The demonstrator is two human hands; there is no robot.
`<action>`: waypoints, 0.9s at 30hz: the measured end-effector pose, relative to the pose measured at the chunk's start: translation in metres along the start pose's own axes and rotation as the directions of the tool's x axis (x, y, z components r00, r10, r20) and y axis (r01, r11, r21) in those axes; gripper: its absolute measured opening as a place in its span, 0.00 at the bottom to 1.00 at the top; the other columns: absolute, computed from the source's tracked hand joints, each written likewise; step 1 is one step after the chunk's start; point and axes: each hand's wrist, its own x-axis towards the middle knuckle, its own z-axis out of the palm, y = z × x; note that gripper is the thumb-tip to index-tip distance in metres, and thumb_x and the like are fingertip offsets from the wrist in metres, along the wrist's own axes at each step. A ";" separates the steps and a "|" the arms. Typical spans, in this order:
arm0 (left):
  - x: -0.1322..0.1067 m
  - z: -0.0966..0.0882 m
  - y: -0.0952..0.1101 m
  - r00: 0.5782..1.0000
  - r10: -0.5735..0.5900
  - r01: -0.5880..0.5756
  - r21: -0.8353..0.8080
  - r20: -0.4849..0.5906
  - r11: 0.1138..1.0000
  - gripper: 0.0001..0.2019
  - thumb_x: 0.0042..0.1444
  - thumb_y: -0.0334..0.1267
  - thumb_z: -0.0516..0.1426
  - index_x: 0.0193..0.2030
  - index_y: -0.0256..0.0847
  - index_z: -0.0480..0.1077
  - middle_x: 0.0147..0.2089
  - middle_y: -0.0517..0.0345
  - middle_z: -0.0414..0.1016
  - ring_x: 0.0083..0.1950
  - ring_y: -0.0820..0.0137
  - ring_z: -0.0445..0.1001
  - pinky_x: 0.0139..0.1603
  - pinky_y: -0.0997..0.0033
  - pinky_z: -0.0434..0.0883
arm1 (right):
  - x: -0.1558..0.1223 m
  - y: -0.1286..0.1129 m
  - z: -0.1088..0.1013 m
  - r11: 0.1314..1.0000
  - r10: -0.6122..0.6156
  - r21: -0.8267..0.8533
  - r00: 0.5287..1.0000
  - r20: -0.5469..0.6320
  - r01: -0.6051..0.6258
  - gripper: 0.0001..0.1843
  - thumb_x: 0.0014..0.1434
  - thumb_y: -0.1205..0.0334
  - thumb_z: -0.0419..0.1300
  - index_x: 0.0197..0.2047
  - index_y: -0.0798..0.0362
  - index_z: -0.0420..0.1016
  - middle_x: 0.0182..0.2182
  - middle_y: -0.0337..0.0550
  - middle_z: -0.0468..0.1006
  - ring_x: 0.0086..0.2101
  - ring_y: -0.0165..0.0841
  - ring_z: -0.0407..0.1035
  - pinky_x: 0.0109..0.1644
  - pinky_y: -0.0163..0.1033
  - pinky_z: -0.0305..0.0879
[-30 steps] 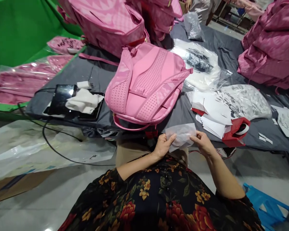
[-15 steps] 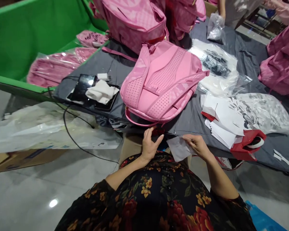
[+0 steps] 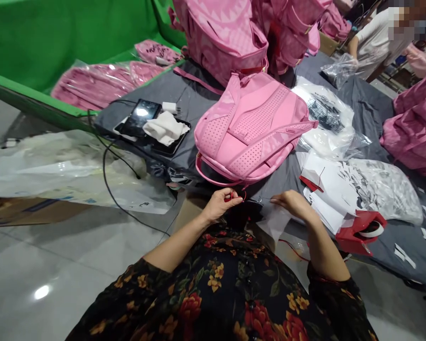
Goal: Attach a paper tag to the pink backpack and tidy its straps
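Observation:
My left hand [image 3: 220, 204] is closed, thumb and fingers pinching a thin red cord [image 3: 244, 194] that loops out past the fingertips. My right hand [image 3: 295, 204] pinches the upper edge of a thin, translucent white sheet or small bag [image 3: 274, 221], which hangs over my lap. Just beyond both hands, a pink backpack [image 3: 248, 128] lies with its padded back and shoulder straps facing up. Its looped handle comes close to my left hand. What the far end of the red cord joins is too small to tell.
White papers [image 3: 326, 184], a red paper bag [image 3: 362, 232] and a clear bag of small pieces [image 3: 386, 189] lie at right. A tablet [image 3: 141, 117] and white cloth [image 3: 166, 128] lie left, near a green bin [image 3: 31, 92]. Another person [image 3: 371, 49] stands at the far right.
My left hand has gone from spread fingers to a pinch on the red cord. My right hand still grips the translucent piece, now hanging lower and blurred. The view has shifted.

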 end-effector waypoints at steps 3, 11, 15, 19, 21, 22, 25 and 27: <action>-0.002 0.001 0.005 0.995 -0.047 0.051 -0.051 0.085 0.997 0.25 0.42 0.57 0.73 0.32 0.38 0.73 0.25 0.62 0.73 0.25 0.76 0.65 0.29 0.76 0.61 | 0.031 -0.011 0.030 1.000 -0.028 0.008 0.999 -0.039 0.029 0.31 0.61 0.33 0.58 0.21 0.51 0.70 0.18 0.40 0.66 0.22 0.29 0.55 0.30 0.36 0.50; -0.008 0.033 -0.024 0.962 0.269 -0.269 0.354 0.051 0.895 0.16 0.63 0.53 0.60 0.42 0.40 0.75 0.29 0.58 0.76 0.30 0.69 0.72 0.36 0.71 0.69 | 0.050 -0.031 0.066 0.913 0.114 0.405 0.929 -0.352 0.042 0.37 0.59 0.22 0.48 0.25 0.51 0.63 0.23 0.39 0.65 0.27 0.31 0.59 0.32 0.37 0.58; -0.001 0.040 -0.035 0.893 0.419 -0.418 0.647 0.163 0.638 0.12 0.66 0.47 0.57 0.43 0.40 0.73 0.27 0.54 0.73 0.33 0.62 0.73 0.45 0.62 0.73 | 0.047 -0.043 0.068 0.924 0.139 0.382 0.942 -0.306 -0.012 0.29 0.53 0.31 0.62 0.31 0.51 0.70 0.25 0.39 0.71 0.26 0.31 0.61 0.32 0.37 0.60; -0.004 0.035 -0.030 0.876 0.454 -0.451 0.608 0.162 0.654 0.15 0.66 0.51 0.57 0.35 0.42 0.71 0.28 0.55 0.73 0.32 0.65 0.72 0.48 0.62 0.72 | 0.055 -0.047 0.074 0.966 0.166 0.252 0.893 -0.417 -0.061 0.16 0.47 0.47 0.64 0.30 0.52 0.72 0.23 0.38 0.71 0.24 0.30 0.59 0.30 0.36 0.58; -0.007 0.027 -0.028 0.897 0.438 -0.346 0.527 -0.056 0.776 0.17 0.65 0.53 0.57 0.32 0.43 0.71 0.30 0.56 0.74 0.32 0.68 0.71 0.45 0.66 0.71 | 0.060 -0.043 0.078 0.965 0.162 0.259 0.884 -0.439 -0.049 0.13 0.47 0.50 0.61 0.29 0.52 0.71 0.22 0.38 0.71 0.24 0.29 0.59 0.30 0.36 0.58; -0.007 0.023 -0.027 0.894 0.399 -0.277 0.449 -0.202 0.849 0.17 0.64 0.53 0.58 0.33 0.42 0.71 0.31 0.57 0.74 0.33 0.69 0.71 0.44 0.67 0.70 | 0.061 -0.041 0.079 0.961 0.160 0.273 0.885 -0.437 -0.039 0.13 0.47 0.50 0.59 0.29 0.52 0.72 0.23 0.38 0.71 0.24 0.29 0.59 0.30 0.36 0.58; -0.003 0.018 -0.026 0.879 0.155 -0.161 0.024 -0.452 0.987 0.20 0.51 0.55 0.68 0.40 0.41 0.73 0.39 0.55 0.79 0.41 0.68 0.76 0.49 0.67 0.72 | 0.063 -0.036 0.079 0.951 0.162 0.309 0.898 -0.410 -0.031 0.15 0.47 0.50 0.59 0.31 0.53 0.73 0.24 0.38 0.70 0.24 0.29 0.58 0.30 0.36 0.57; 0.003 0.022 -0.024 0.930 0.022 -0.133 -0.281 -0.366 0.951 0.26 0.45 0.54 0.72 0.45 0.39 0.75 0.45 0.52 0.81 0.47 0.65 0.78 0.56 0.63 0.72 | 0.064 -0.035 0.079 0.948 0.167 0.315 0.908 -0.386 -0.040 0.15 0.47 0.49 0.59 0.32 0.53 0.73 0.24 0.38 0.70 0.24 0.29 0.58 0.30 0.36 0.56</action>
